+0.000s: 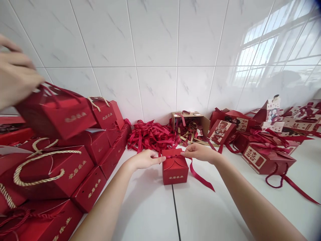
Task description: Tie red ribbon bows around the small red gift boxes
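Head: red box between hands

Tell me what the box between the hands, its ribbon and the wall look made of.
Box: probably thin card, fairly matte red, judging by its crisp folds and curved flaps.
Ribbon: likely satin or similar fabric, softly shiny; its flat loose end curves and catches light.
Wall: glossy tile, perhaps ceramic, with grey marble-like veins; straight joints and window reflections suggest it.
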{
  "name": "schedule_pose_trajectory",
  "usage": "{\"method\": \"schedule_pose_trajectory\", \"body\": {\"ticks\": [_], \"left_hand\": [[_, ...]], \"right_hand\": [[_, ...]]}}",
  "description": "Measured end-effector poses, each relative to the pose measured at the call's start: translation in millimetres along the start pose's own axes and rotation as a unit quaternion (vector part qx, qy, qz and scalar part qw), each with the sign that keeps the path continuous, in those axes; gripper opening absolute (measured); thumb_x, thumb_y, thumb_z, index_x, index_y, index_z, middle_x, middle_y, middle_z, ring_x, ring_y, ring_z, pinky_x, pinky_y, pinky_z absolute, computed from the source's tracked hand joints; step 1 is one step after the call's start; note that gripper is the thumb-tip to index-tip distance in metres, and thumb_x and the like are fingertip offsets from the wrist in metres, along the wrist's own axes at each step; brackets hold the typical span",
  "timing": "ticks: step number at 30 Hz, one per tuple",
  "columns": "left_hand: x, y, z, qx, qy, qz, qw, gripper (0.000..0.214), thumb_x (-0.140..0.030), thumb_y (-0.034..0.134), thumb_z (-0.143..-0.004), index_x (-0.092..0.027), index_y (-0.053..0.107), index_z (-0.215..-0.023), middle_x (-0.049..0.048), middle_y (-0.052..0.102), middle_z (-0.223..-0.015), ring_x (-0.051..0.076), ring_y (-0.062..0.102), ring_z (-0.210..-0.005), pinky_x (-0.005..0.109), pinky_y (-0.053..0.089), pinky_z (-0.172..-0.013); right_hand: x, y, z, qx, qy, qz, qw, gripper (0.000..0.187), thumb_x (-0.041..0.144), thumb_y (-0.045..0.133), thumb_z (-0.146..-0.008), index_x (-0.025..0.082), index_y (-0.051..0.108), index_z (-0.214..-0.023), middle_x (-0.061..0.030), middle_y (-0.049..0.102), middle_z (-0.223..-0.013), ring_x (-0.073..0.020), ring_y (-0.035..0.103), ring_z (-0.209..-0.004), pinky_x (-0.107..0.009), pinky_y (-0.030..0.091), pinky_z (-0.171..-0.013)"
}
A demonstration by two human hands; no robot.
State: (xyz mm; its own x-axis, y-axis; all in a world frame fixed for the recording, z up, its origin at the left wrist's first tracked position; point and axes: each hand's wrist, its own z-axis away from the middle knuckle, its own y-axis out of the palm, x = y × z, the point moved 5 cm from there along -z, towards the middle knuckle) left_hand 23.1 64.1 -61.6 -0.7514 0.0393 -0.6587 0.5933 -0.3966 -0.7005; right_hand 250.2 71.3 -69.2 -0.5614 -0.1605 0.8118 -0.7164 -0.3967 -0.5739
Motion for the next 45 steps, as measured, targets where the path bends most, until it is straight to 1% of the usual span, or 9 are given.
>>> {"method": "schedule_pose_trajectory", "body": {"ticks": [6,12,17,22,25,28,32,36,45], "left_hand": [[-11.9,11.4,-3.7,0.005,0.008,0.058,0.998,0.060,-0.073,0.029,-0.081,-0.017,0.053,-0.083,0.0030,0.058,-0.071,0.014,0.051,-0.059,0.026,0.042,-0.060],[-1.6,-4.6,-5.8,-0.060,-0.009,-0.012,0.998,0.026,-0.043,0.051,-0.077,-0.018,0.052,-0.069,0.0030,0.055,-0.066,0.018,0.048,-0.066,0.028,0.034,-0.060],[-1.2,-2.4,2.6,0.065,0.014,-0.006,0.998,0.014,-0.030,0.069,-0.058,-0.018,0.063,-0.062,0.0005,0.057,-0.064,0.016,0.049,-0.065,0.027,0.037,-0.062],[-24.0,12.1,9.7,0.133,0.078,0.075,0.985,0.035,-0.051,0.069,-0.064,-0.016,0.068,-0.067,-0.0007,0.051,-0.062,0.010,0.035,-0.055,0.023,0.027,-0.052],[-35.0,14.6,9.1,0.106,0.104,0.136,0.979,0.049,-0.061,0.059,-0.073,-0.015,0.071,-0.086,-0.0012,0.046,-0.063,0.009,0.026,-0.053,0.024,0.019,-0.048],[-39.4,13.7,6.5,0.036,0.103,0.183,0.977,0.054,-0.061,0.057,-0.077,-0.016,0.068,-0.105,-0.0019,0.046,-0.065,0.009,0.028,-0.053,0.022,0.021,-0.047],[-46.0,15.7,5.7,-0.072,0.141,0.173,0.972,0.044,-0.048,0.051,-0.086,-0.021,0.063,-0.120,0.0014,0.060,-0.079,0.013,0.052,-0.072,0.023,0.042,-0.065],[-50.1,20.5,8.2,-0.182,0.160,0.046,0.969,0.042,-0.030,0.048,-0.087,-0.020,0.059,-0.126,0.0053,0.061,-0.091,0.017,0.056,-0.075,0.027,0.045,-0.068],[-51.1,31.3,9.5,-0.190,0.179,-0.094,0.961,0.045,-0.018,0.047,-0.085,-0.024,0.057,-0.129,0.0068,0.052,-0.106,0.015,0.055,-0.073,0.027,0.043,-0.061]], "right_hand": [[3.6,-0.6,1.6,-0.009,-0.024,-0.116,0.993,0.045,0.059,0.068,-0.070,0.020,0.046,-0.078,0.0060,0.047,-0.058,-0.0098,0.043,-0.055,-0.024,0.029,-0.053],[14.2,-16.9,17.6,0.020,-0.081,-0.014,0.996,0.039,0.057,0.066,-0.071,0.018,0.058,-0.070,0.0034,0.047,-0.062,-0.0090,0.039,-0.055,-0.024,0.030,-0.051],[8.5,-30.4,23.2,-0.057,-0.040,0.170,0.983,0.024,0.043,0.072,-0.063,0.020,0.068,-0.056,-0.0012,0.057,-0.058,-0.0142,0.049,-0.056,-0.027,0.034,-0.051],[18.1,-26.9,15.4,-0.201,-0.034,0.199,0.959,0.013,0.026,0.065,-0.066,0.021,0.070,-0.056,-0.0046,0.063,-0.070,-0.0171,0.053,-0.062,-0.028,0.034,-0.053],[29.3,-20.6,14.4,-0.310,-0.050,0.190,0.930,0.022,0.025,0.053,-0.077,0.020,0.073,-0.067,-0.0068,0.061,-0.084,-0.0174,0.053,-0.070,-0.029,0.036,-0.059],[36.4,-11.3,14.3,-0.353,-0.095,0.115,0.924,0.025,0.028,0.051,-0.080,0.020,0.073,-0.072,-0.0056,0.057,-0.080,-0.0161,0.051,-0.070,-0.028,0.037,-0.063],[36.7,0.0,9.0,-0.296,-0.135,-0.046,0.945,0.019,0.035,0.063,-0.072,0.019,0.072,-0.067,-0.0028,0.054,-0.071,-0.0146,0.046,-0.063,-0.028,0.036,-0.059],[35.5,10.7,2.3,-0.228,-0.127,-0.083,0.962,0.026,0.042,0.068,-0.068,0.017,0.071,-0.064,-0.0039,0.062,-0.072,-0.0162,0.052,-0.068,-0.028,0.041,-0.062],[22.2,23.0,-8.2,-0.184,-0.068,-0.099,0.976,0.015,0.029,0.060,-0.066,0.015,0.064,-0.060,0.0021,0.052,-0.056,-0.0104,0.042,-0.055,-0.024,0.033,-0.053]]}}
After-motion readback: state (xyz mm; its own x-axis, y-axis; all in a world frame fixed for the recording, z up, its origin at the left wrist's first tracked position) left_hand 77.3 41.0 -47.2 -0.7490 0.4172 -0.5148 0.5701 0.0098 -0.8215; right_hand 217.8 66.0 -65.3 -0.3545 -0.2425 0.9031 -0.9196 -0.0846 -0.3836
